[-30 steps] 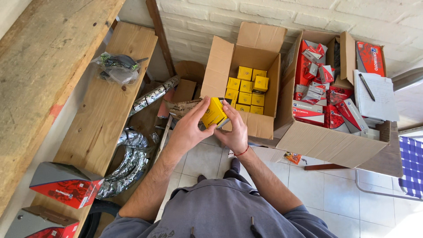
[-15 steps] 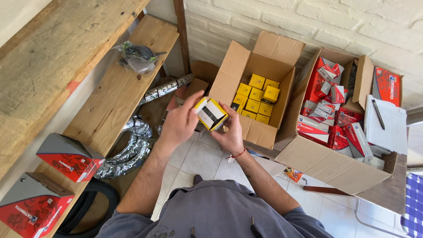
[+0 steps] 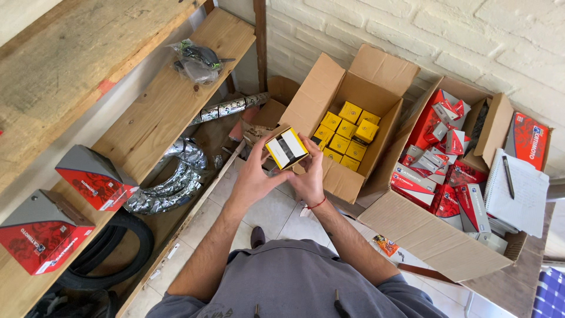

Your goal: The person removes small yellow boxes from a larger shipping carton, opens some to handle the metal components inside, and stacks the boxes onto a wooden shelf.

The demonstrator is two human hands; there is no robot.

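I hold a small yellow box [image 3: 286, 148] with a white and black end face in both hands, in front of me at chest height. My left hand [image 3: 256, 174] grips its left side and my right hand [image 3: 311, 174] supports it from below on the right; a red string circles that wrist. Just beyond it stands an open cardboard carton [image 3: 321, 97] filled with several matching yellow boxes [image 3: 346, 132].
A second open carton [image 3: 424, 232] on the right holds several red and grey boxes, with a notebook and pen [image 3: 518, 188] on its flap. Left, a wooden shelf [image 3: 159, 112] carries red and grey boxes [image 3: 94, 176] and a bagged part [image 3: 197, 59]. Silver flexible tubing [image 3: 170, 176] and a tyre [image 3: 112, 253] lie below.
The view has shifted, so the scene sits further right and lower. The box in my hands has turned so its white and black end faces up.
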